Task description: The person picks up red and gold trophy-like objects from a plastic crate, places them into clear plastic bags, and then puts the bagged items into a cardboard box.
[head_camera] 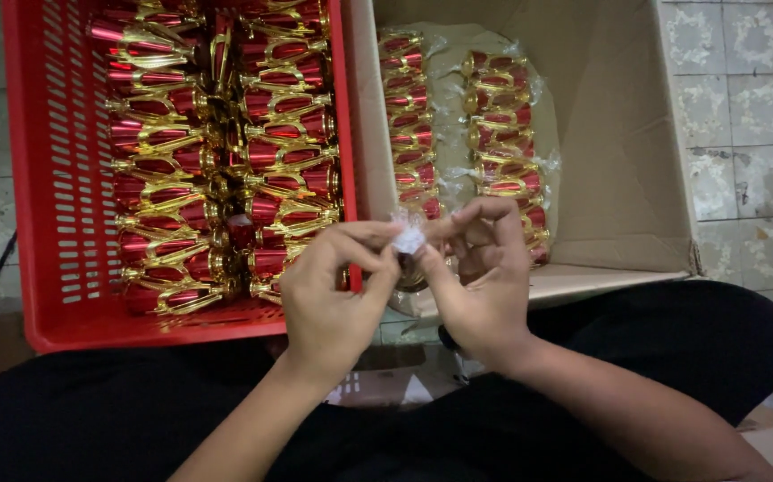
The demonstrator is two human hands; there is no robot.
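A red plastic crate (47,178) with slotted walls fills the left half of the view, standing on a pale tiled floor (752,107). Its right wall runs just beside the left wall of an open cardboard box (618,134), the two seeming to touch along that edge. The crate is packed almost wall to wall with red and gold trophy cups (217,152) lying in two rough columns, leaving only a narrow bare strip along its left side. The box has far more open room: two columns of bagged trophy cups (502,134) in clear wrap lie against its left part, and the whole right part of the box floor is bare cardboard. The box's near flap (583,281) folds down toward the person's lap, clothed in black (672,357).

Both hands meet over the gap between the crate's near right corner and the box's near left corner. The left hand (333,303) and right hand (480,286) are close together, fingertips pinching a small crumpled clear plastic bag (409,237) between them. A dark reddish piece shows just under the bag, between the palms, too hidden to tell what it is. Scraps of paper (404,388) lie below the wrists.
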